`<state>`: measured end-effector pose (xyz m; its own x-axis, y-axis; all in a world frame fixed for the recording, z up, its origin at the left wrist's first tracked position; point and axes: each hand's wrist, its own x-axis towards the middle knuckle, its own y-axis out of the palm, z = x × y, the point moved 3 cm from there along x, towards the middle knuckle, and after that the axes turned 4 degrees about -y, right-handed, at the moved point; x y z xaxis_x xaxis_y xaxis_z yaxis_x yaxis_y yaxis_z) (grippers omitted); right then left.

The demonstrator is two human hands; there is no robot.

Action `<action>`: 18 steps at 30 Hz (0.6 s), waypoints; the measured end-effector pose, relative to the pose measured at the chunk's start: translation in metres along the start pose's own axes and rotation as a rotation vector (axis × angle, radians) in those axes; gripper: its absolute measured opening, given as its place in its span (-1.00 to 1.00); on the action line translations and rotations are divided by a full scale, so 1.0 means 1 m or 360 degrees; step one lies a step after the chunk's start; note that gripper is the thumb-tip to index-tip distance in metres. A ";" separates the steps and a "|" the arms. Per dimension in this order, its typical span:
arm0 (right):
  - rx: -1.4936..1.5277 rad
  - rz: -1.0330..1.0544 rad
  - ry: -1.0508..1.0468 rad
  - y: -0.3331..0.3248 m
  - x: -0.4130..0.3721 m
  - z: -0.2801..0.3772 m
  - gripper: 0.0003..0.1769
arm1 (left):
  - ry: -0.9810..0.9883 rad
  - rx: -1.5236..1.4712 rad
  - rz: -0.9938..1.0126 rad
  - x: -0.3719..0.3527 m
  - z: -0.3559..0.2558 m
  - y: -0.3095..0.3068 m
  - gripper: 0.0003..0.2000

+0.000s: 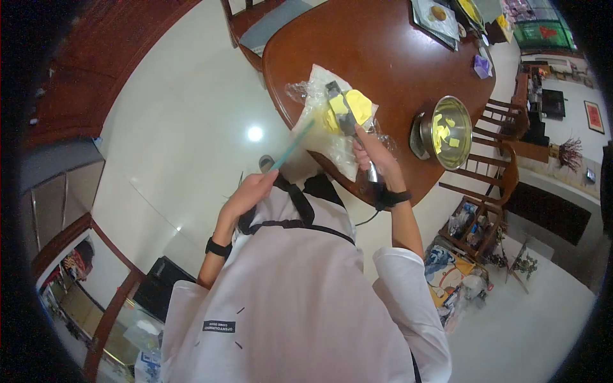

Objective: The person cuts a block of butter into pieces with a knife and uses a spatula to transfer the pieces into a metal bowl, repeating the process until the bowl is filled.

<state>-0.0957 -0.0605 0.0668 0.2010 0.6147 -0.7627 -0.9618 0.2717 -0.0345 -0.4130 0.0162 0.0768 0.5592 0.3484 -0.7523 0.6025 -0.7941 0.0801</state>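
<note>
My left hand point(252, 193) is closed around the near end of a thin teal tool point(292, 145), seen nearly edge-on, its far end pointing at the yellow pieces. In my right hand point(378, 153) is a broad grey-bladed tool point(345, 120) with a shiny handle; its exact kind I cannot tell. Soft yellow slabs point(358, 106) lie against its blade, and one piece point(329, 121) is on the side facing the teal tool. Beneath them, a white bag point(345, 156) and clear plastic wrap point(297, 91) spread over the table edge.
A steel bowl point(465, 108) with several yellow pieces stands on a small scale point(417, 143) at the right of the brown table point(377, 38). Trays point(437, 18) and a purple item point(482, 66) are farther back. Chairs point(491, 172) stand at the right, another point(255, 32) at the upper left.
</note>
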 end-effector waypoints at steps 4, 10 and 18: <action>0.0290 0.0134 -0.0037 0.010 -0.026 0.013 -0.39 | -0.0025 -0.0349 0.0060 -0.010 -0.008 0.001 -0.49; 0.0035 -0.0302 -0.0422 -0.016 -0.050 0.003 -0.40 | 0.0203 -0.0370 0.0096 -0.026 -0.041 0.020 -0.49; 0.0051 -0.0828 -0.0807 -0.094 -0.090 -0.034 -0.46 | 0.0195 -0.0285 0.0685 -0.019 -0.113 0.112 -0.49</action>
<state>-0.0293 -0.1669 0.1172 0.6997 0.6658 -0.2590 -0.7140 0.6389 -0.2863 -0.2917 -0.0234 0.1746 0.8358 0.0713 -0.5444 0.3840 -0.7846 0.4868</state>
